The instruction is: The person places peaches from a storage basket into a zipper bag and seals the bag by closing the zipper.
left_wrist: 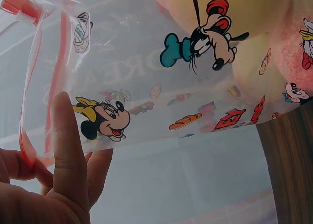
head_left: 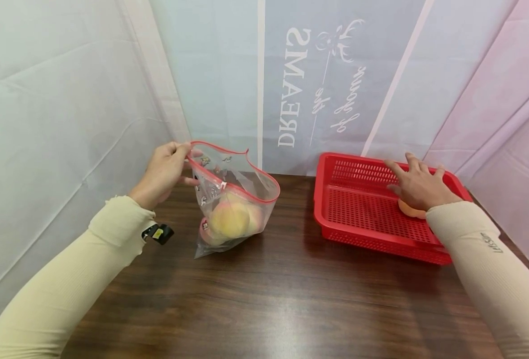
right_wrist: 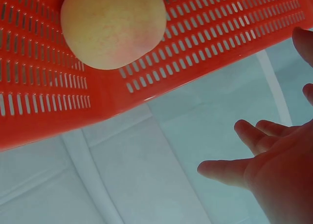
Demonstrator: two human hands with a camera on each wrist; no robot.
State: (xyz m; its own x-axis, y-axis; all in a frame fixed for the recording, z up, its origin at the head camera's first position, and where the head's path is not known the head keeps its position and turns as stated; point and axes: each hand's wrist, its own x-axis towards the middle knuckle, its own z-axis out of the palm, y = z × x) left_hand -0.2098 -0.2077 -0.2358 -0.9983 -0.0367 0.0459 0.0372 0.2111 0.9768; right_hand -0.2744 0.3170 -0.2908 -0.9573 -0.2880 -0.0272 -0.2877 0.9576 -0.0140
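My left hand [head_left: 164, 169] pinches the red-edged rim of a clear zip bag [head_left: 264, 192] and holds its mouth open. Several yellow-pink peaches [head_left: 231, 218] lie in the bottom of the bag, on the table. Cartoon figures printed on the bag show close up in the left wrist view. Over the right part of a red plastic basket [head_left: 336, 219], my right hand [head_left: 419, 185] hovers with fingers spread. Under that hand lies one peach [right_wrist: 115, 26], partly hidden in the head view and plain in the right wrist view, apart from the fingers.
The brown wooden table [head_left: 264, 294] carries both the bag and the basket. Behind them hangs a pale curtain [head_left: 228, 75] with mirrored lettering, and light cloth walls [head_left: 58, 124] close in the left and right sides. A small black device [head_left: 158, 233] is at my left wrist.
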